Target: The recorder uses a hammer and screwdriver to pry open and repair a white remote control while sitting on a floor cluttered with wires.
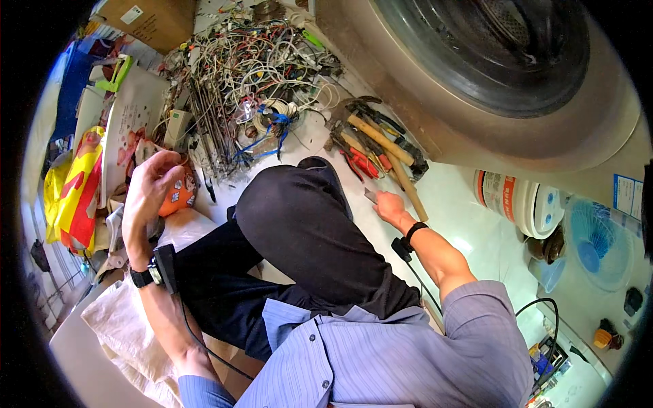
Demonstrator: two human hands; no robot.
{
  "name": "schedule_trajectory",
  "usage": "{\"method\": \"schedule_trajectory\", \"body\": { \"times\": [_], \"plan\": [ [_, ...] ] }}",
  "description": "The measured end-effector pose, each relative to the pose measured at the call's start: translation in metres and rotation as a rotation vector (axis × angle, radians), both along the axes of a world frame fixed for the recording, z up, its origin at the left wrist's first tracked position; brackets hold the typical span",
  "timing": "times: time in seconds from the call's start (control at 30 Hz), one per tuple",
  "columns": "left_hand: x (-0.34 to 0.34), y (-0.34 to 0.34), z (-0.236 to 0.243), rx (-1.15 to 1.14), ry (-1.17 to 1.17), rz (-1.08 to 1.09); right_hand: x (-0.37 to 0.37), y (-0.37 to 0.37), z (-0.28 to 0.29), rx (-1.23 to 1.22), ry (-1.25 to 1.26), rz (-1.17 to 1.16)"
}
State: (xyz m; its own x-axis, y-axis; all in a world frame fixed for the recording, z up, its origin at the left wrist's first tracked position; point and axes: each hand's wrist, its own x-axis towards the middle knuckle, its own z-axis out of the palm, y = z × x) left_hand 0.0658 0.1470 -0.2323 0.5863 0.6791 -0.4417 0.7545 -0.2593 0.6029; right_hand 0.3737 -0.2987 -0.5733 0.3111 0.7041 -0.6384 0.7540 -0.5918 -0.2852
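Observation:
My left hand is raised at the left with its fingers loosely bent, nothing visible between them. Just beside its fingers sits a rounded orange thing with white marks; whether they touch I cannot tell. To the right of my knee, my right hand is closed on a small flat metal blade that juts from the fingers; its handle is hidden in the fist. Close by lie hand tools: a wooden-handled hammer and red-handled pliers.
A big tangle of cables covers the floor ahead, with thin rods beside it. A front-loading washing machine stands far right. A white bucket lies sideways near a clear blue basin. A cardboard box is at the back left.

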Motion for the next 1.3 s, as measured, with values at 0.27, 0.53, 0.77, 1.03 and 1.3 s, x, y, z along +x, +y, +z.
{"method": "schedule_trajectory", "body": {
  "times": [0.27,0.53,0.77,1.03,1.3],
  "plan": [
    [-0.006,0.011,-0.011,0.019,0.052,-0.005,-0.004,0.001,-0.043,-0.015,-0.268,0.039],
    [-0.028,0.014,-0.017,0.130,-0.017,-0.014,0.008,0.049,0.008,0.043,-0.143,0.119],
    [-0.027,0.015,-0.013,0.205,0.002,-0.081,0.083,0.128,0.014,0.250,-0.461,-0.023],
    [-0.055,0.002,0.000,0.259,-0.017,-0.021,0.117,0.164,0.012,0.015,-0.235,0.115],
    [-0.071,-0.017,0.013,0.363,0.007,-0.041,0.065,0.172,0.076,0.333,0.053,0.029]
  ]
}}
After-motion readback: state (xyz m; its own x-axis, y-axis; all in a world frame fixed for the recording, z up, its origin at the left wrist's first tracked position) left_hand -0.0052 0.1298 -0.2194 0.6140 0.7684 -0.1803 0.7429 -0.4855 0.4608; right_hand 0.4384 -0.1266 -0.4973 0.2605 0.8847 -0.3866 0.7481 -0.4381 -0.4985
